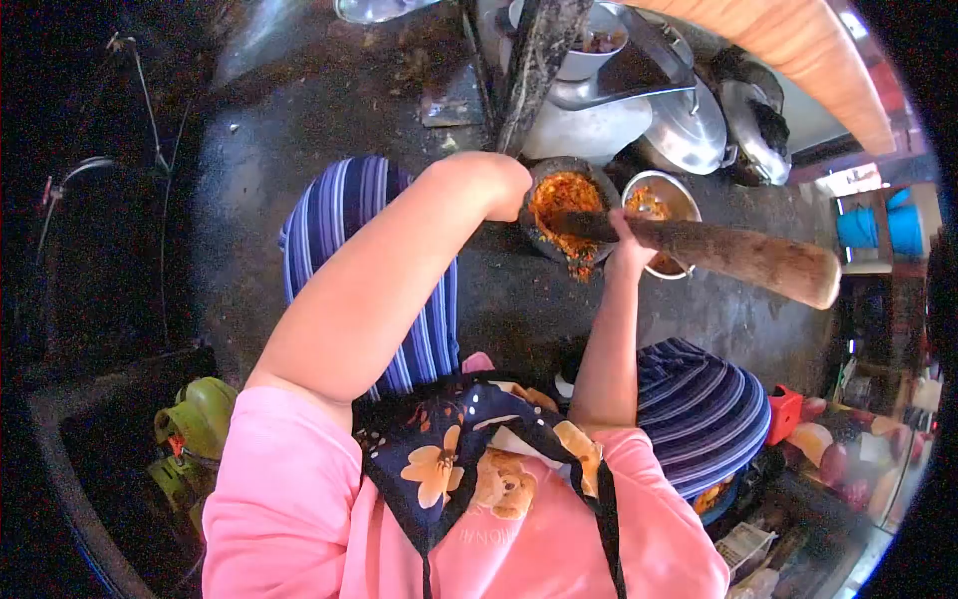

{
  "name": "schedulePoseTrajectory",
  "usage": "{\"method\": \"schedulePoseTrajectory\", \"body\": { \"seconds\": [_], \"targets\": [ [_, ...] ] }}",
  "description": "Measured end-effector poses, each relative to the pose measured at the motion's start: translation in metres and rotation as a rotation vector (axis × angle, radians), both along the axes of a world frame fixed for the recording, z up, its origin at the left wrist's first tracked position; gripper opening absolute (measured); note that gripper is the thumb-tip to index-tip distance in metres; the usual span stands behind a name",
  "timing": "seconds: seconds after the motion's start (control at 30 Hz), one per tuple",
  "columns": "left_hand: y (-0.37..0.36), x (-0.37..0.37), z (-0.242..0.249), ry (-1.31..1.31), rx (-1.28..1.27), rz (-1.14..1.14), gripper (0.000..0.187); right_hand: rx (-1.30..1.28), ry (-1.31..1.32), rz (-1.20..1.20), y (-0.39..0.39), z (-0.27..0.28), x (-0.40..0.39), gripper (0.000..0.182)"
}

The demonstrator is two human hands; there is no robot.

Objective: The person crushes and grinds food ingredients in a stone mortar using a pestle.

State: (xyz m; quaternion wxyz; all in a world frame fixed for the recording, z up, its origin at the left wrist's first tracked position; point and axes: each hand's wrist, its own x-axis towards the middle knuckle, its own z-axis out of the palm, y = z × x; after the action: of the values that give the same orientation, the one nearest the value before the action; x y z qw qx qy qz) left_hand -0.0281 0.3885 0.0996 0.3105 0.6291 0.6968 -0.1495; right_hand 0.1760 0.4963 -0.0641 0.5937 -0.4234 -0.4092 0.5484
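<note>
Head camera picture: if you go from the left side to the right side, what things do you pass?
Green thing on the floor → left hand on the mortar's rim → stone mortar of orange-red paste → metal bowl → thick end of the wooden pestle → blue bins.

Beyond my knees: stacked silver metal pots with lids [689,125], a small steel bowl of orange paste [667,200], a green plastic object [195,424] at my left, a red plastic container [785,412] at my right.
</note>
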Motion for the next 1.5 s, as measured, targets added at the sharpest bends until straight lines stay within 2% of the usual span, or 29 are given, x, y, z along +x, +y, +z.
{"method": "schedulePoseTrajectory", "body": {
  "seconds": [0.1, 0.17, 0.27, 0.3, 0.33, 0.37, 0.4, 0.43, 0.47, 0.53, 0.6, 0.67, 0.7, 0.73, 0.77, 0.83, 0.9, 0.93, 0.97, 1.03, 1.1, 1.13, 1.23, 1.3, 1.37, 1.4, 1.43, 1.47, 1.5],
  "targets": [
    [0.0, -0.002, -0.01, 0.014, 0.01, -0.03, 0.046, 0.277, -0.022, -0.059, 0.004, 0.045, 0.003, 0.031],
    [0.003, -0.005, -0.009, 0.011, -0.005, -0.028, 0.047, 0.331, -0.074, 0.065, -0.003, 0.121, 0.01, 0.029],
    [0.005, -0.01, -0.01, 0.037, 0.008, -0.017, 0.05, 0.4, -0.039, 0.052, 0.003, 0.148, 0.015, 0.025],
    [0.006, -0.011, -0.011, 0.065, 0.025, -0.012, 0.05, 0.359, -0.144, 0.025, 0.001, 0.139, 0.013, 0.024],
    [0.007, -0.012, -0.015, 0.083, 0.033, -0.054, 0.047, 0.282, -0.095, -0.006, 0.003, 0.112, 0.006, 0.024],
    [0.006, -0.011, -0.013, 0.087, 0.039, -0.053, 0.047, 0.343, -0.363, -0.011, 0.012, 0.064, 0.007, 0.028],
    [0.005, -0.008, -0.01, 0.053, 0.042, -0.047, 0.046, 0.198, -0.444, 0.0, -0.001, 0.038, -0.007, 0.023],
    [0.002, -0.004, -0.008, 0.019, 0.044, -0.041, 0.044, 0.132, -0.36, 0.108, 0.018, -0.027, -0.001, 0.028],
    [-0.001, -0.003, -0.013, -0.014, 0.079, -0.053, 0.043, 0.141, -0.175, 0.209, 0.007, -0.029, -0.002, 0.032],
    [-0.012, 0.009, 0.002, -0.055, 0.098, -0.078, 0.04, 0.124, -0.192, 0.132, -0.011, -0.004, -0.008, 0.031],
    [-0.016, 0.021, 0.018, -0.185, 0.246, -0.169, 0.038, 0.18, -0.019, 0.046, -0.02, 0.062, -0.019, 0.028],
    [-0.034, 0.047, 0.047, -0.418, 0.455, -0.281, 0.035, 0.307, -0.28, 0.099, -0.004, 0.107, -0.002, 0.019],
    [-0.043, 0.063, 0.068, -0.515, 0.554, -0.368, 0.031, 0.272, -0.203, 0.119, -0.005, 0.131, 0.0, 0.017],
    [-0.048, 0.073, 0.105, -0.437, 0.692, -0.631, 0.021, 0.303, -0.248, 0.118, -0.004, 0.138, 0.004, 0.018],
    [-0.059, 0.08, 0.127, -0.394, 0.772, -0.753, 0.021, 0.337, -0.291, 0.127, -0.002, 0.141, 0.006, 0.019],
    [-0.081, 0.079, 0.144, -0.326, 0.773, -0.807, 0.023, 0.354, -0.303, 0.062, 0.014, 0.089, -0.003, 0.022],
    [-0.104, 0.065, 0.135, -0.289, 0.718, -0.756, 0.024, 0.217, -0.438, 0.131, 0.027, 0.003, -0.003, 0.033],
    [-0.11, 0.06, 0.133, -0.263, 0.691, -0.738, 0.025, 0.137, -0.226, 0.047, 0.005, 0.004, -0.016, 0.039],
    [-0.116, 0.056, 0.134, -0.245, 0.683, -0.734, 0.025, 0.169, -0.3, 0.135, 0.01, -0.011, -0.005, 0.041],
    [-0.117, 0.068, 0.136, -0.247, 0.695, -0.76, 0.026, 0.075, -0.095, 0.039, -0.02, 0.034, -0.023, 0.033],
    [-0.108, 0.088, 0.148, -0.271, 0.752, -0.801, 0.028, 0.247, -0.177, 0.098, 0.004, 0.044, -0.011, 0.028],
    [-0.104, 0.1, 0.156, -0.297, 0.794, -0.82, 0.028, 0.336, -0.195, 0.086, -0.001, 0.076, -0.015, 0.025],
    [-0.091, 0.126, 0.172, -0.347, 0.886, -0.85, 0.03, 0.315, -0.292, 0.15, 0.001, 0.099, -0.01, 0.031],
    [-0.089, 0.126, 0.169, -0.342, 0.887, -0.842, 0.032, 0.343, -0.16, 0.039, 0.019, 0.046, -0.013, 0.038],
    [-0.092, 0.116, 0.16, -0.307, 0.835, -0.825, 0.033, 0.342, -0.462, -0.043, 0.016, -0.005, -0.017, 0.031],
    [-0.094, 0.11, 0.154, -0.286, 0.807, -0.815, 0.034, 0.249, -0.294, 0.02, 0.012, -0.024, -0.015, 0.036],
    [-0.099, 0.099, 0.148, -0.252, 0.773, -0.797, 0.034, 0.16, -0.124, 0.097, 0.01, -0.031, -0.015, 0.041],
    [-0.104, 0.089, 0.142, -0.227, 0.743, -0.768, 0.035, 0.198, -0.395, -0.001, 0.005, -0.015, -0.012, 0.041],
    [-0.108, 0.082, 0.138, -0.218, 0.722, -0.738, 0.036, 0.252, -0.393, -0.028, -0.005, 0.027, -0.013, 0.042]
  ]
}}
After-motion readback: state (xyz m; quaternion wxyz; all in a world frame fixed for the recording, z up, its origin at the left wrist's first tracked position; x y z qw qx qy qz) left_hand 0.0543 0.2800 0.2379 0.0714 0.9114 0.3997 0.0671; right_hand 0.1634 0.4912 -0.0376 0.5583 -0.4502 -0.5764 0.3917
